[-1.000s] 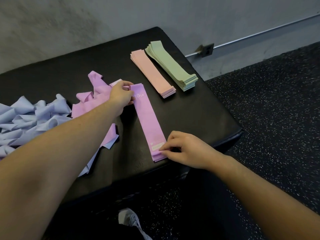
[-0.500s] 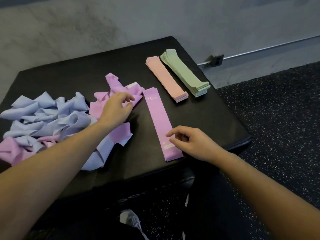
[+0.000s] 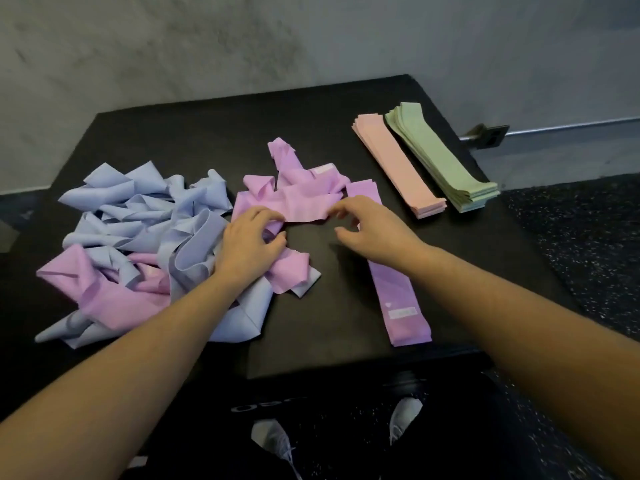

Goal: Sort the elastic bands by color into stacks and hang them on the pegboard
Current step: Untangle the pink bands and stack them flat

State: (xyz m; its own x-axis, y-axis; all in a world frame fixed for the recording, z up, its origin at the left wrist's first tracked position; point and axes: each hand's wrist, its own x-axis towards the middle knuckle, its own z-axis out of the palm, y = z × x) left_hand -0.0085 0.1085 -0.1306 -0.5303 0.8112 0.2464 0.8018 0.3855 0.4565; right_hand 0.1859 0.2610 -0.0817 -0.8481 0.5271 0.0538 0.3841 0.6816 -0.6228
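A loose purple band [image 3: 304, 206] stretches between my hands above the black table [image 3: 242, 123]. My left hand [image 3: 247, 247] grips its left end at the edge of the tangle. My right hand [image 3: 372, 230] pinches its right end with curled fingers. Under my right wrist one purple band [image 3: 401, 299] lies flat and straight, label end towards me. More crumpled purple bands [image 3: 294, 168] lie behind my hands. A tangle of light blue bands [image 3: 145, 216] with purple ones mixed in fills the left side. A pink stack [image 3: 398, 164] and a green stack [image 3: 440, 161] lie side by side at the right.
The table's front edge runs just behind my shoes [image 3: 277, 441]. A speckled dark floor [image 3: 571, 237] lies to the right. Behind the table is a grey wall with a metal rail and bracket [image 3: 485, 135]. No pegboard is in view.
My right hand left the flat band's near end and moved up and left to the loose band. My left hand shifted onto that band, and the view tilted left, showing the blue pile.
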